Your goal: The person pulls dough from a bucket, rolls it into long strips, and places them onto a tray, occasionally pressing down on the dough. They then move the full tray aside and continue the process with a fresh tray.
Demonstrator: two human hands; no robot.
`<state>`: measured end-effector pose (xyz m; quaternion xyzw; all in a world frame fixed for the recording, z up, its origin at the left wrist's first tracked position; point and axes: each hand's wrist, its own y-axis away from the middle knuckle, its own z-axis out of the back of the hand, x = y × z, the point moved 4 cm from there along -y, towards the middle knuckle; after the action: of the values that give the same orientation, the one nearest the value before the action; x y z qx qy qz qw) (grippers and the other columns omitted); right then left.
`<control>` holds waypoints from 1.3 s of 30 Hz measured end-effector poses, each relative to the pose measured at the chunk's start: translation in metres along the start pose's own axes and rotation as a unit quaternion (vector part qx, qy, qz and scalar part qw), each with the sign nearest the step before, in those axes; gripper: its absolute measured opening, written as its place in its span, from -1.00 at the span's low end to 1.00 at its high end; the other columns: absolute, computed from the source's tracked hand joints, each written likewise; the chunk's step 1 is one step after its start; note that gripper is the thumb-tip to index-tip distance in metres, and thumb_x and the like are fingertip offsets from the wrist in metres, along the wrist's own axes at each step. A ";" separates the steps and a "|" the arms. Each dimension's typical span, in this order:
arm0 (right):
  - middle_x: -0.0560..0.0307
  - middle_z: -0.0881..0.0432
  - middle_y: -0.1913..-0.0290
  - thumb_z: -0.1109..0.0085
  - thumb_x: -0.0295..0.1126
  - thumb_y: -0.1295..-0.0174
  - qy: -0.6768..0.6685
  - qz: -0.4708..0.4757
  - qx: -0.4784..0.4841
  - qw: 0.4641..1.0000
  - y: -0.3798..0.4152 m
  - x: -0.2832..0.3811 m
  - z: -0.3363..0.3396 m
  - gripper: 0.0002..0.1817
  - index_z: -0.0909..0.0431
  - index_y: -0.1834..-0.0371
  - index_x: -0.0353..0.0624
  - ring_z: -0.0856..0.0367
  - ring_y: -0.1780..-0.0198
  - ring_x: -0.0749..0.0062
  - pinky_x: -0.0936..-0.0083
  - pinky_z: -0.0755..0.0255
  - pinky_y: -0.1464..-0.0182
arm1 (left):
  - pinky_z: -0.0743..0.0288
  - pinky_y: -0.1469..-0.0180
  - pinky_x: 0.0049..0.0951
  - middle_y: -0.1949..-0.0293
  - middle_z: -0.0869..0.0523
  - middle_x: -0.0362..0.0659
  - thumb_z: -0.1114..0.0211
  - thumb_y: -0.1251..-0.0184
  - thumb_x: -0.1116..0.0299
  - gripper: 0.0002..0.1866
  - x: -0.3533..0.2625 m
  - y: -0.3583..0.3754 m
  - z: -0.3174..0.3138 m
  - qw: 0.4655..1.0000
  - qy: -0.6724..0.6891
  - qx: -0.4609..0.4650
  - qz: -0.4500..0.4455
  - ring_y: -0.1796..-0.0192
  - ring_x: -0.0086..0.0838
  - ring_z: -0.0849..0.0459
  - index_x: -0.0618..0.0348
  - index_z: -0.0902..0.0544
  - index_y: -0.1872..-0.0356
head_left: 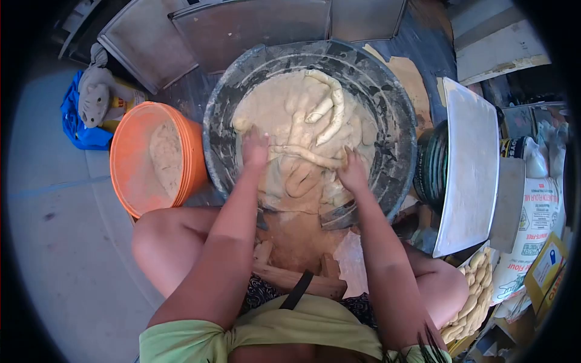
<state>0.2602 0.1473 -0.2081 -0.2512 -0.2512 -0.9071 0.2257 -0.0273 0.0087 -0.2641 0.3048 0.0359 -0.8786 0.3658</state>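
Observation:
A long pale dough rope point(307, 155) stretches sideways across the flour in a big black tub point(219, 115). At its left end, my left hand point(255, 148) lies on the flour with the fingers stretched forward, the thumb side close to the rope. The fingers of my right hand point(353, 172) are curled round the rope's right end. Farther back, another dough rope point(336, 112) lies bent in a hook shape on the floury heap point(272, 100). More flour-covered lumps lie beneath and around the ropes, their shapes hard to make out.
Left of the tub stands an orange bucket point(130, 163) with flour-like powder inside. Metal trays point(254, 33) lean behind the tub. On the right are an upright tray point(469, 169), a flour sack point(538, 212) and several shaped dough pieces point(475, 287).

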 end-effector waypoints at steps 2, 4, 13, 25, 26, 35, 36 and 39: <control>-0.19 -0.02 -0.40 -0.17 -0.23 -0.01 0.000 0.015 -0.048 0.999 -0.008 0.024 -0.023 -0.22 -0.11 -0.37 0.02 -0.05 -0.39 -0.05 0.06 -0.03 -0.34 | 0.04 -0.38 -0.14 -0.35 -0.17 0.10 -0.06 -0.25 -0.06 -0.29 -0.010 0.006 -0.012 0.996 -0.045 -0.074 -0.023 -0.38 -0.05 -0.13 0.22 -0.24 -0.30; -0.17 -0.02 -0.40 -0.17 -0.19 -0.03 0.092 0.060 -0.086 0.990 -0.010 0.040 -0.046 -0.18 -0.04 -0.40 0.06 0.02 -0.41 -0.11 -0.13 0.13 -0.35 | 0.25 -0.41 0.01 -0.40 -0.06 0.04 -0.02 -0.25 -0.10 -0.23 -0.034 0.041 -0.024 0.975 -0.198 0.074 -0.069 -0.44 -0.11 0.03 0.14 -0.08 -0.38; 0.07 -0.34 -0.22 -0.14 -0.28 -0.03 0.213 0.136 0.123 0.960 0.028 0.009 -0.086 -0.38 -0.28 -0.24 -0.02 -0.26 -0.27 0.17 -0.12 0.08 -0.27 | 0.22 -0.37 0.03 -0.09 -0.52 -0.02 -0.20 -0.10 0.09 -0.28 -0.027 0.089 -0.026 0.967 -0.204 0.149 -0.030 -0.27 -0.21 -0.34 0.17 -0.24 -0.29; 0.13 -0.43 0.21 0.11 -0.41 -0.15 -0.386 -0.018 0.193 0.902 0.055 0.099 0.254 -0.55 -0.29 -0.18 -0.12 -0.47 0.49 0.54 0.59 -0.45 0.51 | -0.44 0.53 -0.58 0.38 -0.56 -0.24 -0.23 -0.08 0.46 -0.49 -0.239 0.007 0.108 0.859 0.409 0.308 0.003 0.57 -0.60 -0.48 0.22 -0.36 -0.11; 0.11 -0.44 0.24 0.06 -0.41 -0.15 -0.392 -0.020 0.188 0.900 0.077 0.100 0.286 -0.53 -0.27 -0.19 -0.14 -0.47 0.46 0.54 0.57 -0.46 0.51 | -0.44 0.52 -0.58 0.39 -0.55 -0.23 -0.23 -0.09 0.46 -0.48 -0.272 0.000 0.117 0.828 0.444 0.342 -0.033 0.58 -0.60 -0.47 0.21 -0.35 -0.13; 0.08 -0.48 0.23 -0.15 -0.40 -0.08 -0.086 -0.025 0.101 0.991 0.176 -0.034 0.325 -0.34 -0.14 -0.30 -0.08 -0.57 0.35 0.41 0.50 -0.52 0.33 | -0.48 0.19 -0.46 0.22 -0.65 -0.13 -0.19 0.01 0.51 -0.61 -0.552 -0.021 0.071 0.823 0.205 0.265 -0.459 0.23 -0.47 -0.60 0.19 -0.57 0.05; 0.04 -0.50 0.19 -0.19 -0.43 -0.05 0.018 -0.015 0.112 0.993 0.175 -0.051 0.321 -0.29 -0.13 -0.32 -0.05 -0.59 0.28 0.33 0.48 -0.50 0.23 | -0.47 0.12 -0.39 0.20 -0.66 -0.13 -0.20 0.00 0.44 -0.64 -0.564 -0.019 0.049 0.848 0.042 0.227 -0.477 0.16 -0.40 -0.61 0.12 -0.61 0.08; 0.03 -0.50 0.22 -0.23 -0.42 -0.01 0.008 -0.111 0.177 0.978 0.165 -0.068 0.316 -0.26 -0.14 -0.32 -0.03 -0.58 0.27 0.34 0.47 -0.50 0.27 | -0.36 -0.07 -0.13 0.12 -0.66 -0.14 -0.18 -0.04 0.21 -0.66 -0.566 -0.005 -0.014 0.829 -0.250 0.170 -0.471 0.00 -0.23 -0.58 -0.07 -0.64 0.11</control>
<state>0.5095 0.2196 0.0457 -0.1707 -0.4322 -0.8696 0.1668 0.2853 0.3675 0.0418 0.0788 -0.0678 -0.9827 -0.1533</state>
